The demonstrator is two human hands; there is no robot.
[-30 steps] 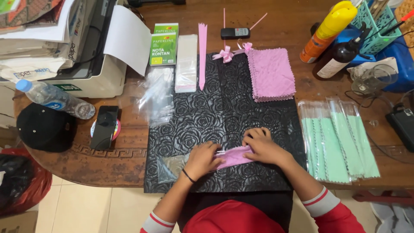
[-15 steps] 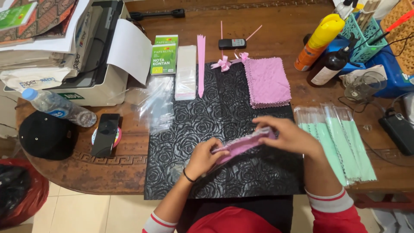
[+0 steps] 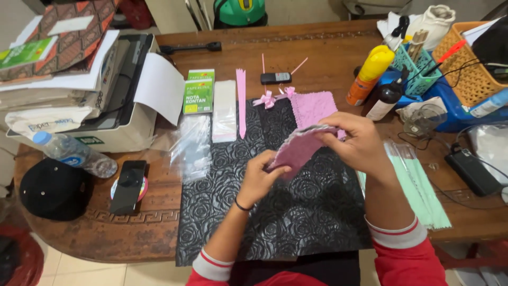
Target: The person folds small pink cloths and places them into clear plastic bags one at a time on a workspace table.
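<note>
Above the black mat (image 3: 275, 212) on the worktop, the left hand (image 3: 257, 177) and right hand (image 3: 355, 142) each pinch an end of the folded pink cloth (image 3: 297, 148), seemingly light, limp, best held by its edges.

The right hand (image 3: 355, 144) covers the near edge of the pink cloth stack (image 3: 312, 107) and the upper ends of the bagged green cloths (image 3: 418, 188). The folded pink cloth (image 3: 299, 148) hides part of each grip's fingers. The black cap (image 3: 53, 189) and the red bag (image 3: 21, 259) run toward the left edge; the bag is cut off. The person's sleeves leave the bottom edge. The small remote (image 3: 275, 78) is too small to read.
</note>
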